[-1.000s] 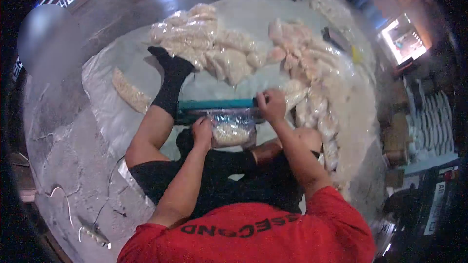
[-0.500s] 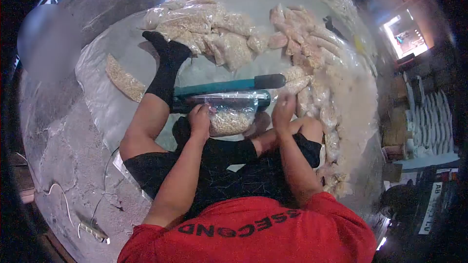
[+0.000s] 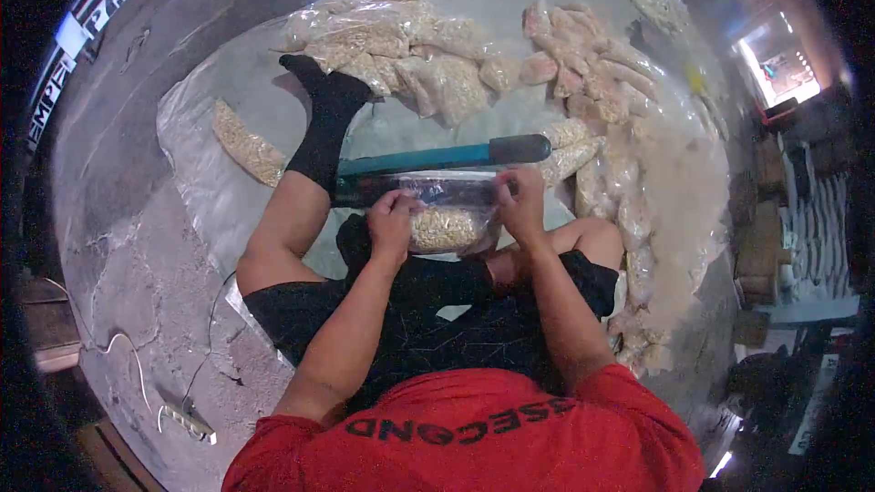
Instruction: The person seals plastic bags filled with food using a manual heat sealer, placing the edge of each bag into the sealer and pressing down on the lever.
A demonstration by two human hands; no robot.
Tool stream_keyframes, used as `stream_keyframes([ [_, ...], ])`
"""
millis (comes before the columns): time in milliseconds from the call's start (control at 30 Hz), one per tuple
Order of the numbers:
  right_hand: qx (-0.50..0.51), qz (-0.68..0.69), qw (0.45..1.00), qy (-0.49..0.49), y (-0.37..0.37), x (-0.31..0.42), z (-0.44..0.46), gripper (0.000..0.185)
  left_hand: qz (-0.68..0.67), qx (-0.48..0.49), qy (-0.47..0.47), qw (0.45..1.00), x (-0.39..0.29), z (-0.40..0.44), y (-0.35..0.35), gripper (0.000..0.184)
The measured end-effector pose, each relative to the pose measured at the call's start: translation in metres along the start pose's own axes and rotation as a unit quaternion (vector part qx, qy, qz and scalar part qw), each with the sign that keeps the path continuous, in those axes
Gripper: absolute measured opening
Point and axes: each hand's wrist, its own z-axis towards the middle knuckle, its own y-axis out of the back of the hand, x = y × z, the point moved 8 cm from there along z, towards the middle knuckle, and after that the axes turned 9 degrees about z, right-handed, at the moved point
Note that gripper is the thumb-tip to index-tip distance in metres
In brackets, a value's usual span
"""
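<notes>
Clear bag pinched at both upper sides, just on the near side of the teal lever

The left hand [image 3: 390, 226] has a narrow grip, thumb and fingers closed on the left upper edge of the clear bag [image 3: 447, 230]. The right hand [image 3: 522, 203] likewise pinches the film at the right upper corner, its grip small and near the lever's black handle [image 3: 519, 149] but apart from it. Between the hands, the bag lies on the near side of the teal lever [image 3: 415, 161], its pale, small-pieced filling settled in the lower half and its upper film reaching the dark base [image 3: 369, 189] below the lever. Whether the film's edge goes under the lever cannot be told.

The bag should handle as soft and limp, modest in weight, with thin film likely slippery and quick to crease. The best hold seems to be the two upper corners, drawn evenly apart; squeezing the filled part could crush or shift the pieces.

Farther out, a pile of filled bags [image 3: 447, 87] lies beyond the lever, and a row of bags [image 3: 624, 191] runs to its right. One lone bag [image 3: 248, 146] rests left of the lever, past the socked leg [image 3: 324, 128], on the pale sheet [image 3: 401, 123].
</notes>
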Motion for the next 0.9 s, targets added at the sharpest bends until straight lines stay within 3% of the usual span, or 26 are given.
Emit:
stream_keyframes([
  [33, 0.022, -0.029, 0.999, 0.012, 0.003, -0.007, -0.007, 0.035, 0.006, 0.003, -0.002, 1.0, -0.001, -0.002, -0.001, 0.018],
  [67, 0.016, -0.027, 0.999, 0.009, 0.009, 0.011, -0.013, 0.035, -0.002, 0.0, -0.004, 1.0, 0.0, -0.005, -0.001, 0.018],
  [133, -0.116, 0.079, 0.97, -0.201, 0.038, 0.016, -0.045, 0.05, -0.005, 0.0, -0.01, 1.0, -0.001, -0.011, -0.001, 0.018],
  [167, -0.074, 0.113, 0.958, -0.251, 0.038, 0.006, -0.066, 0.059, -0.009, 0.007, -0.016, 1.0, -0.002, -0.014, -0.002, 0.019],
  [233, -0.032, 0.36, 0.805, -0.47, 0.019, 0.02, -0.124, 0.048, -0.01, 0.018, -0.023, 1.0, -0.007, -0.027, -0.006, 0.02],
  [300, 0.154, 0.576, 0.592, -0.542, -0.025, 0.021, -0.184, 0.03, 0.057, 0.011, -0.044, 0.997, -0.029, -0.052, -0.016, 0.021],
  [333, 0.067, 0.598, 0.478, -0.64, -0.028, 0.054, -0.194, 0.022, 0.062, 0.022, -0.048, 0.997, -0.042, -0.066, -0.026, 0.021],
  [400, 0.059, 0.625, 0.403, -0.666, -0.039, 0.052, -0.213, 0.021, 0.2, 0.04, -0.181, 0.962, -0.095, -0.107, -0.053, 0.017],
  [433, 0.049, 0.632, 0.404, -0.66, -0.04, 0.045, -0.214, 0.021, 0.232, 0.049, -0.168, 0.957, -0.114, -0.124, -0.065, 0.016],
  [500, 0.081, 0.746, 0.414, -0.516, -0.035, 0.048, -0.188, 0.036, 0.214, 0.07, -0.162, 0.961, -0.153, -0.156, -0.083, 0.017],
  [533, 0.072, 0.748, 0.42, -0.508, -0.02, 0.054, -0.182, 0.036, 0.193, 0.081, -0.149, 0.966, -0.167, -0.168, -0.088, 0.017],
  [567, 0.071, 0.774, 0.432, -0.457, 0.01, 0.073, -0.163, 0.046, 0.187, 0.09, -0.159, 0.965, -0.182, -0.179, -0.092, 0.017],
  [633, 0.105, 0.796, 0.462, -0.376, 0.063, 0.105, -0.136, 0.071, 0.009, 0.146, -0.115, 0.982, -0.19, -0.196, -0.092, 0.032],
  [667, 0.134, 0.795, 0.487, -0.336, 0.085, 0.103, -0.133, 0.083, 0.005, 0.148, -0.114, 0.982, -0.185, -0.196, -0.086, 0.032],
  [733, 0.19, 0.784, 0.486, -0.337, 0.135, 0.14, -0.11, 0.089, -0.282, 0.327, -0.104, 0.896, -0.174, -0.201, -0.093, 0.058],
  [767, 0.19, 0.784, 0.486, -0.338, 0.146, 0.134, -0.108, 0.089, -0.307, 0.354, -0.137, 0.872, -0.157, -0.195, -0.098, 0.083],
  [800, 0.179, 0.731, 0.566, -0.337, 0.158, 0.122, -0.106, 0.086, -0.309, 0.354, -0.135, 0.872, -0.135, -0.184, -0.104, 0.083],
  [833, 0.168, 0.67, 0.641, -0.334, 0.167, 0.113, -0.104, 0.083, -0.358, 0.393, 0.015, 0.847, -0.099, -0.175, -0.123, 0.088],
  [867, 0.168, 0.668, 0.642, -0.338, 0.168, 0.118, -0.102, 0.083, -0.398, 0.421, 0.164, 0.798, -0.083, -0.181, -0.14, 0.094],
  [900, 0.149, 0.515, 0.76, -0.368, 0.17, 0.111, -0.098, 0.078, -0.408, 0.471, 0.234, 0.746, -0.079, -0.194, -0.151, 0.106],
])
